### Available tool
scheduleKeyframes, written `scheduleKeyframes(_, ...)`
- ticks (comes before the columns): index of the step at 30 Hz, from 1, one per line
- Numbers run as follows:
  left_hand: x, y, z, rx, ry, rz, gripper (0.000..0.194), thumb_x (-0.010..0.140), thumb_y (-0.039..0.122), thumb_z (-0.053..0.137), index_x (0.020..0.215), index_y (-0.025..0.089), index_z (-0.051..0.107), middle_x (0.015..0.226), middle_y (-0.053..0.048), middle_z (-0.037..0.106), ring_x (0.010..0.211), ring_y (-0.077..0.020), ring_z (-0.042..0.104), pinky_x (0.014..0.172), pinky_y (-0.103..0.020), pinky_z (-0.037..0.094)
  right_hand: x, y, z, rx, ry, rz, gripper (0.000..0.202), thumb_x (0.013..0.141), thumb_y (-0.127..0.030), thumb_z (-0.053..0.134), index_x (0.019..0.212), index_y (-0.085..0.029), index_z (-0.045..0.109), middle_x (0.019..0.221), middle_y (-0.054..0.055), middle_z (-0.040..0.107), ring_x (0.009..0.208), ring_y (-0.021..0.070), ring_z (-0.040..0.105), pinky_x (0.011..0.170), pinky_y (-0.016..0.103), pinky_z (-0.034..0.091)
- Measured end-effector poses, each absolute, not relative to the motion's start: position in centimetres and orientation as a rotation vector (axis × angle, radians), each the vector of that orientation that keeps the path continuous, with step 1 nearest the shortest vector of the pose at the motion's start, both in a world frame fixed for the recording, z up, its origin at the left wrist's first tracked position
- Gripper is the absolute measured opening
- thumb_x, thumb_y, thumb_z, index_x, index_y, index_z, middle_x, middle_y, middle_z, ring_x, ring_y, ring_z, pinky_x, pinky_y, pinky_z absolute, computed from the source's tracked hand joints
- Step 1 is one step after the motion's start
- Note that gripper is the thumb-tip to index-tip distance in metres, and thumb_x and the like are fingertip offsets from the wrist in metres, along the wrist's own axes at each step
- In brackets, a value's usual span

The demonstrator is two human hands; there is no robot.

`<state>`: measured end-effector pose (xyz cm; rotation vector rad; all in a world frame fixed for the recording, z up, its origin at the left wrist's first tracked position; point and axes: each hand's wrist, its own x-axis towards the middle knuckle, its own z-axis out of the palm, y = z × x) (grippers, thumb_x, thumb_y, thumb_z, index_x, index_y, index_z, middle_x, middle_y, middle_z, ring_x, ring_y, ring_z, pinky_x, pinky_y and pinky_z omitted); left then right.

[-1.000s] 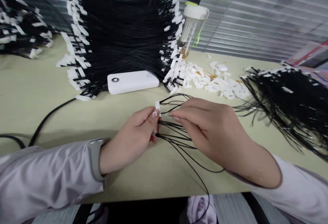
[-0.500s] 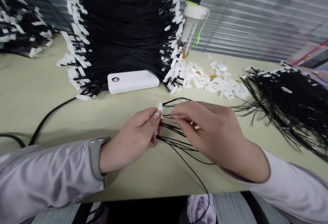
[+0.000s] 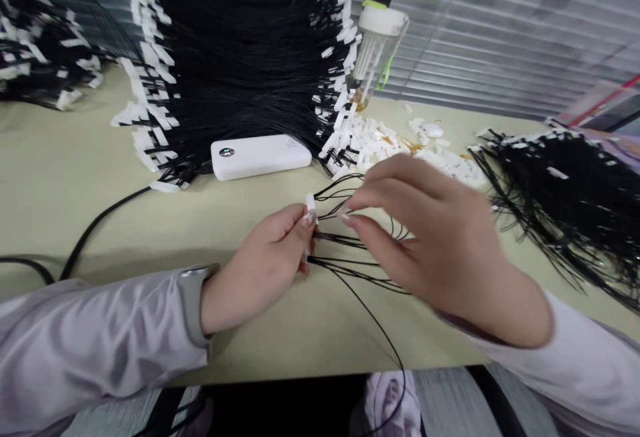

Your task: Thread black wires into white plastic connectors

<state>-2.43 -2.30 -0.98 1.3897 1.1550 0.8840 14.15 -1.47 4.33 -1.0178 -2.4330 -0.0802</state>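
Observation:
My left hand [image 3: 265, 267] is closed on a white plastic connector [image 3: 311, 204], its thumb lying over the front and much of the housing hidden by the fingers. Thin black wires [image 3: 345, 267] run out of the connector's right side, some curving back under my right hand. One long wire hangs down over the table's front edge. Just right of the connector, over the wires, is my right hand [image 3: 435, 250]. Its thumb and forefinger are a little apart, and nothing shows between their tips.
A large stack of black wire harnesses [image 3: 250, 57] stands at the back, a white power bank [image 3: 263, 156] before it. Loose white connectors [image 3: 370, 144] lie right of it, below a clear bottle [image 3: 373, 57]. More black wires [image 3: 575, 190] lie at the right, others [image 3: 40, 50] far left.
My right thumb and forefinger, pinched by a wire close to the connector before, have parted and drawn back to the right. My left hand keeps its hold on the connector.

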Motion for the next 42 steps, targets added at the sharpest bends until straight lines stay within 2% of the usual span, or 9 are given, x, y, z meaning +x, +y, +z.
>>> scheduleKeyframes(2,-2.4,-2.4,-0.9,1.407,1.178,0.889,0.029,0.084,0.037,0.033,0.065,0.018,0.042,0.055,0.005,0.042,0.048,-0.0085,0.042,0.046,-0.020,0.035,14.5,-1.9,5.3,-1.024,-2.468,0.007,0.009,0.076,-0.019,0.047,0.073,-0.018,0.055,0.074,0.003,0.051,0.066,0.0107,0.047,0.058,0.024,0.035)
scheduleKeyframes(5,-2.4,-2.5,-0.8,1.448,1.202,0.902,0.031,0.085,0.037,0.032,0.061,0.018,0.041,0.052,0.005,0.042,0.047,-0.0088,0.042,0.047,-0.021,0.034,14.6,-2.7,5.5,-1.047,-2.665,0.293,0.018,0.077,-0.018,0.046,0.060,-0.016,0.051,0.058,-0.002,0.046,0.055,0.0068,0.041,0.052,0.022,0.031)
scheduleKeyframes(7,-2.5,-2.6,-0.8,1.468,1.214,0.905,0.032,0.085,0.037,0.031,0.061,0.018,0.041,0.052,0.005,0.042,0.048,-0.0092,0.043,0.048,-0.021,0.034,14.4,-2.9,5.0,-1.093,-2.737,0.389,0.022,0.078,-0.017,0.043,0.057,-0.016,0.049,0.055,-0.003,0.045,0.054,0.0061,0.040,0.053,0.021,0.030)
scheduleKeyframes(13,-2.7,-2.8,-0.8,1.570,1.240,0.913,0.034,0.085,0.038,0.028,0.061,0.018,0.041,0.053,0.004,0.045,0.051,-0.0114,0.044,0.053,-0.024,0.035,13.8,-2.6,4.0,-1.202,-2.726,0.353,0.019,0.079,-0.018,0.041,0.066,-0.017,0.056,0.058,-0.003,0.051,0.055,0.0067,0.043,0.055,0.022,0.030)
scheduleKeyframes(24,-2.7,-2.8,-0.8,1.616,1.268,0.894,0.035,0.086,0.037,0.026,0.060,0.018,0.040,0.053,0.004,0.045,0.053,-0.0119,0.044,0.053,-0.025,0.034,13.9,-2.6,4.8,-1.093,-2.704,0.551,0.017,0.077,-0.011,0.043,0.079,-0.018,0.059,0.072,-0.003,0.058,0.066,0.0055,0.048,0.062,0.018,0.035)
scheduleKeyframes(39,-2.6,-2.7,-0.9,1.609,1.272,0.903,0.034,0.086,0.037,0.027,0.060,0.018,0.040,0.053,0.004,0.044,0.052,-0.0106,0.043,0.053,-0.024,0.034,13.6,-2.3,4.9,-1.285,-2.697,0.630,0.021,0.077,-0.015,0.041,0.070,-0.019,0.061,0.060,-0.006,0.053,0.053,0.0042,0.041,0.049,0.019,0.030)
scheduleKeyframes(42,-2.7,-2.8,-0.9,1.619,1.279,0.899,0.034,0.086,0.037,0.027,0.061,0.018,0.040,0.054,0.004,0.044,0.053,-0.0108,0.044,0.053,-0.024,0.034,13.7,-2.2,4.7,-1.325,-2.705,0.661,0.022,0.077,-0.017,0.041,0.065,-0.018,0.060,0.054,-0.006,0.046,0.050,0.0039,0.036,0.047,0.018,0.028)
